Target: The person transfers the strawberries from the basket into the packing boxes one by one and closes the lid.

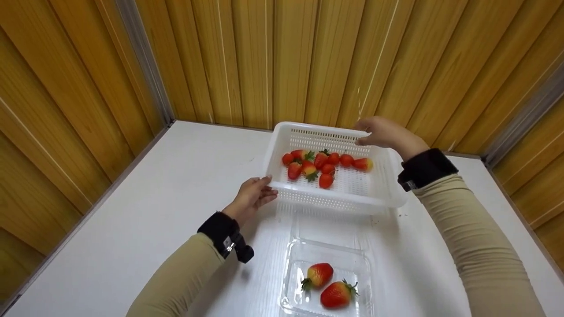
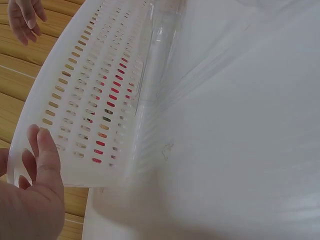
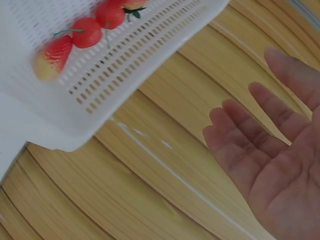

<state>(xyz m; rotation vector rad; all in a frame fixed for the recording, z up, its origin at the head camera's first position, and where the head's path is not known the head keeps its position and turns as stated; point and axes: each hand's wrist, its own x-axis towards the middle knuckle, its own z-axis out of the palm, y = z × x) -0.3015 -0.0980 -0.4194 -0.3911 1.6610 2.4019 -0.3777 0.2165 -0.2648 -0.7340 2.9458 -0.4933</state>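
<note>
A white perforated plastic basket holds several red-and-yellow strawberries and small round red fruits with thin green stems. My left hand grips its near left corner, thumb at the rim and fingers against the outer wall. Over the far right rim hovers my right hand. The right wrist view shows its fingers loosely bent and apart from the basket, nothing in them. Closer to me, a clear plastic tray contains two large strawberries with green leaves.
The white tabletop has a glossy surface under the basket and tray. Wood-look panels rise right behind the basket, with more at the left and right sides. Metal corner posts join them.
</note>
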